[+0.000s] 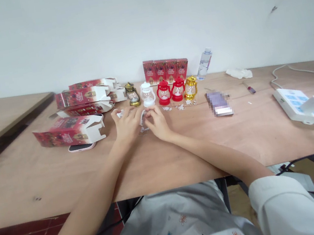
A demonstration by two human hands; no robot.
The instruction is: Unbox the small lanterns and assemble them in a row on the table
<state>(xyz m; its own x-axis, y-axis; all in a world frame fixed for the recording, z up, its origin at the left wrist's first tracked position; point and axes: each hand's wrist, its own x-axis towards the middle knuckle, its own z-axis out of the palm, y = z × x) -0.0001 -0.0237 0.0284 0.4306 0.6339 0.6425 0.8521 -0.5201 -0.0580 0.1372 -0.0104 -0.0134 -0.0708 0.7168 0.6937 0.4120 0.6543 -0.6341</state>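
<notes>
My left hand (pixel 128 124) is palm down over the table, its index finger and thumb side closed on a white curved strip (pixel 142 117). From the other side, my right hand (pixel 157 123) pinches the same strip between thumb and fingers. Its exact kind does not show. Small white cut-out pieces (pixel 144 129) lie just below the fingertips. Right behind my hands stand small lanterns in a row: a bronze lantern (pixel 132 95), a white lantern (pixel 147 94), two red lanterns (pixel 164 93) and a gold lantern (pixel 191 88). More white cut-outs (pixel 181 107) lie before them.
Opened red cartons (pixel 65 133) are piled at the left, one resting over a phone-like object (pixel 82 147). Closed red boxes (pixel 166 70) and a water bottle (pixel 204 63) stand by the wall. Rightward lie a blurred-out phone (pixel 219 103), a tissue (pixel 239 73), a screwdriver (pixel 250 88) and a power strip (pixel 297 103).
</notes>
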